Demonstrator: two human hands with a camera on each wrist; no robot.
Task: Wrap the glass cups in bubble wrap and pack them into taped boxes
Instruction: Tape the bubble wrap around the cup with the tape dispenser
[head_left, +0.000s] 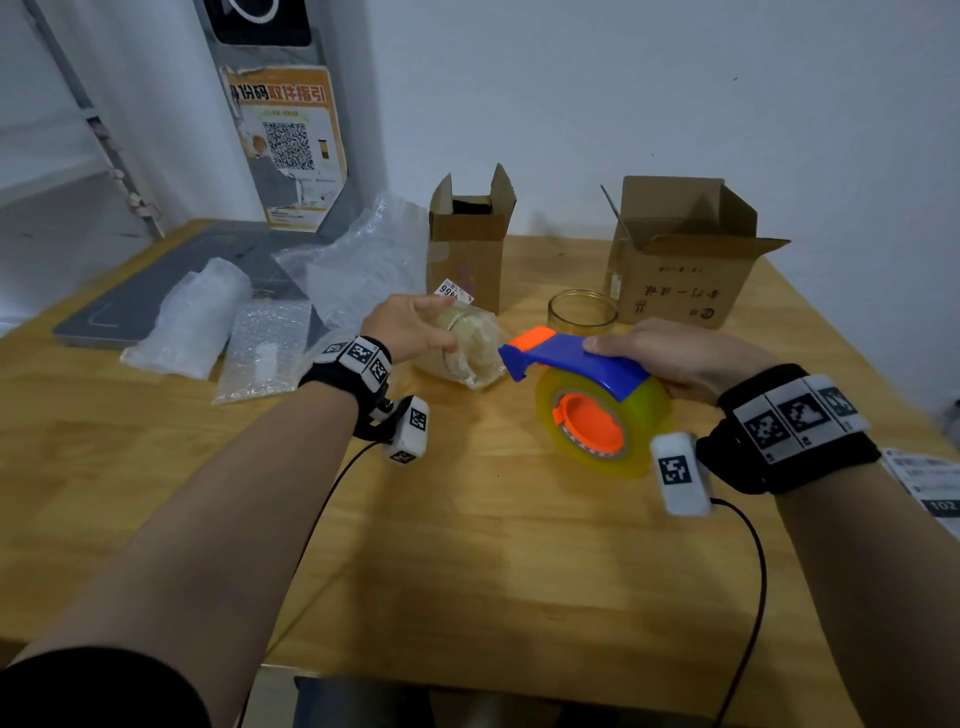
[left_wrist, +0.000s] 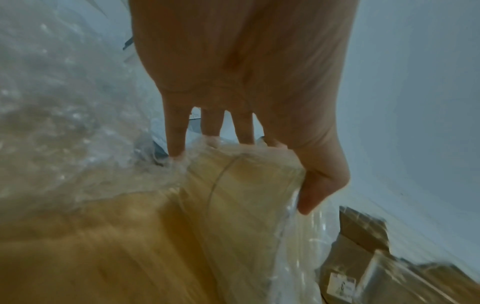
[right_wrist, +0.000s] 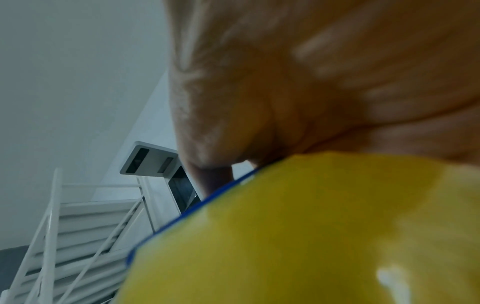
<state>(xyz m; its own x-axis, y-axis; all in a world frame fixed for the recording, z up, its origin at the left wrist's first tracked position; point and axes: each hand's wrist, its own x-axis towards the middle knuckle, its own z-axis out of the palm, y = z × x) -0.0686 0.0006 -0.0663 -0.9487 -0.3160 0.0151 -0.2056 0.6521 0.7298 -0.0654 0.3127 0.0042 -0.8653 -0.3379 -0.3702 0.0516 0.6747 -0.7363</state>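
A glass cup wrapped in bubble wrap (head_left: 470, 348) (left_wrist: 246, 205) lies on its side at the middle of the wooden table (head_left: 467, 545). My left hand (head_left: 410, 325) (left_wrist: 233, 160) grips it from above, fingers behind it and thumb on the near side. My right hand (head_left: 670, 358) (right_wrist: 285, 102) holds a blue and orange tape dispenser (head_left: 576, 358) with a yellowish tape roll (head_left: 602, 421) (right_wrist: 298, 226), its nose close to the wrapped cup. A bare glass cup (head_left: 582, 310) stands upright behind the dispenser.
Two open cardboard boxes stand at the back: a narrow one (head_left: 467, 249) and a wider one (head_left: 680, 254). Loose bubble wrap sheets (head_left: 358, 260) and a wrapped bundle (head_left: 197, 317) lie at the left on a grey mat (head_left: 130, 306). Papers (head_left: 930, 488) lie at the right edge.
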